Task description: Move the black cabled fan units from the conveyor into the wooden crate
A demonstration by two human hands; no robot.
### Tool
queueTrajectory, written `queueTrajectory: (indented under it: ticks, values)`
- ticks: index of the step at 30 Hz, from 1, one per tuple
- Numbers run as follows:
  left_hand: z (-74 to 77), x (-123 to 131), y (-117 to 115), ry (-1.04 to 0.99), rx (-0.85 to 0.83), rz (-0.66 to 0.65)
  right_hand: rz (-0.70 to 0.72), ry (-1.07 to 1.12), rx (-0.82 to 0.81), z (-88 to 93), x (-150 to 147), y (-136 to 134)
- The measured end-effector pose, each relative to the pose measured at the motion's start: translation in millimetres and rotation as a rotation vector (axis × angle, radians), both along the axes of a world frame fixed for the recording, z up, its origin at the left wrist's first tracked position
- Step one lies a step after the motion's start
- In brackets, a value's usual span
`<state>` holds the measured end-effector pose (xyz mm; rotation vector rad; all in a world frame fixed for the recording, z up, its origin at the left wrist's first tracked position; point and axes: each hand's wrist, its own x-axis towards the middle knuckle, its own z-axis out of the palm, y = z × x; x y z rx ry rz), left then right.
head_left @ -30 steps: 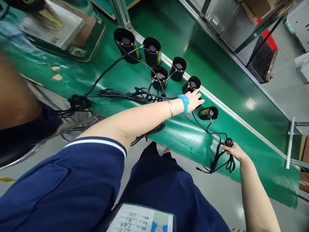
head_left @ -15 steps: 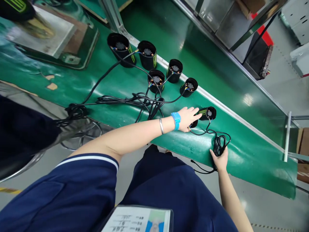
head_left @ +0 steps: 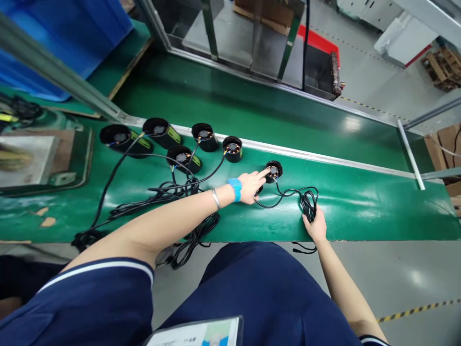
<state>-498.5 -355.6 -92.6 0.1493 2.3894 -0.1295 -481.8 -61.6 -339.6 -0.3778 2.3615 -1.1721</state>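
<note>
On the green bench, my left hand [head_left: 251, 186] curls around a black cylindrical housing [head_left: 259, 191] that it largely hides. One fingertip reaches the rim of a second black cylindrical housing [head_left: 273, 171], open at the top with a grey finned part inside. Thin black cables run from these two to a coiled bundle of cable [head_left: 309, 204]. My right hand [head_left: 317, 226] is closed on that bundle near the front edge, and the cable's connector ends [head_left: 298, 250] hang below it.
Several more wired black housings [head_left: 204, 137] stand to the left along a metal rail [head_left: 298, 154]. Their tangled cables [head_left: 194, 240] cross the bench and hang over its front edge. A metal plate on a base [head_left: 30, 156] lies far left. A white bar [head_left: 410, 154] stands right.
The view has turned and shifted, so the bench looks more level. My left hand still covers the nearer housing beside its neighbour; my right hand keeps hold of the coiled cable.
</note>
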Motion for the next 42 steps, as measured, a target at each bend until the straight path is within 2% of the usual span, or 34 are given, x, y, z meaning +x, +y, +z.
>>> queueTrajectory:
  ticks: [4,9,12,16,21,26,29,31,34,36,38,40,42]
  values:
    - [1.6,-6,-1,-0.037,-0.017,0.033,0.000,-0.041,-0.013,4.8,5,-6]
    - [6.6,-10,-3,-0.118,-0.098,0.018,0.009,-0.072,-0.020,21.1,7,-12]
    - [13.2,-10,-6,-0.155,-0.131,0.025,0.032,-0.085,-0.001,28.9,7,-16]
    - [27.9,-4,-4,-0.171,-0.170,0.096,0.061,-0.096,0.013,32.9,8,-20]
    - [40.7,16,17,-0.153,-0.226,0.192,0.079,-0.091,-0.010,32.7,5,-21]
    - [32.0,54,45,-0.080,-0.232,0.208,0.086,-0.099,-0.009,29.8,3,-20]
    - [34.0,65,54,-0.072,-0.185,0.220,0.073,-0.106,-0.034,28.0,2,-20]
    - [40.3,57,52,-0.059,-0.076,0.248,0.064,-0.105,-0.050,27.2,2,-20]
    - [41.4,22,36,0.113,0.024,0.281,0.063,-0.105,-0.054,26.5,2,-20]
    - [28.0,-7,20,0.196,-0.057,0.265,0.059,-0.107,-0.043,26.4,2,-20]
    - [5.9,-35,4,0.136,-0.141,0.225,0.055,-0.112,-0.035,26.4,2,-20]
    - [-15.8,-58,-10,0.040,-0.148,0.204,0.055,-0.118,-0.044,26.4,2,-19]
    - [-28.2,-75,-19,0.006,-0.101,0.270,0.055,-0.134,-0.065,25.9,2,-17]
